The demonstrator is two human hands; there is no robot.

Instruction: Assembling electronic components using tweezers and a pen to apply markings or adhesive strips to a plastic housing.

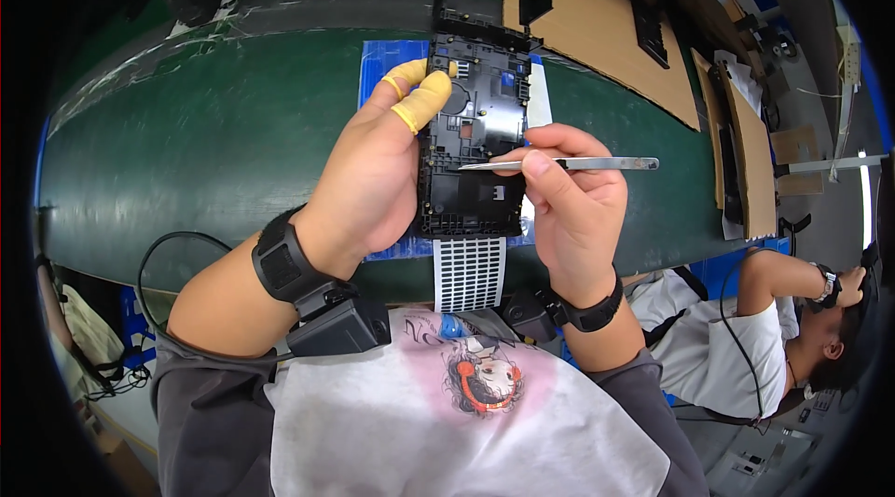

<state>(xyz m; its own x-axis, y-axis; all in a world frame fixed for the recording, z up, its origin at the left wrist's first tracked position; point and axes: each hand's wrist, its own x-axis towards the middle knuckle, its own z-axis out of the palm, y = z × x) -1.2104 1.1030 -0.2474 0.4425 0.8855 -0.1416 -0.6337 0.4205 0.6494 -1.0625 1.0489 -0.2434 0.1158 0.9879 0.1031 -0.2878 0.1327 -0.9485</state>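
Note:
My left hand (371, 157), with yellow finger cots on its thumb and a finger, grips the left edge of a black plastic housing (485, 119). Ribs, posts and small cutouts cover the housing's face, and an open frame part rises at its far end. In my right hand (578, 199) is a pair of metal tweezers (597, 163), pinched between thumb and fingers. Its tip points left and lies over the lower part of the housing; whether it touches or holds anything there I cannot tell. A sheet of small black labels (469, 275) sticks out below the housing.
Beneath the housing lies a blue sheet (380, 68) on the green table (186, 161). Cardboard (597, 40) with another black part (650, 26) on it is at the far right. Upright cardboard pieces (750, 152) stand farther right. A co-worker (746, 338) sits at the right.

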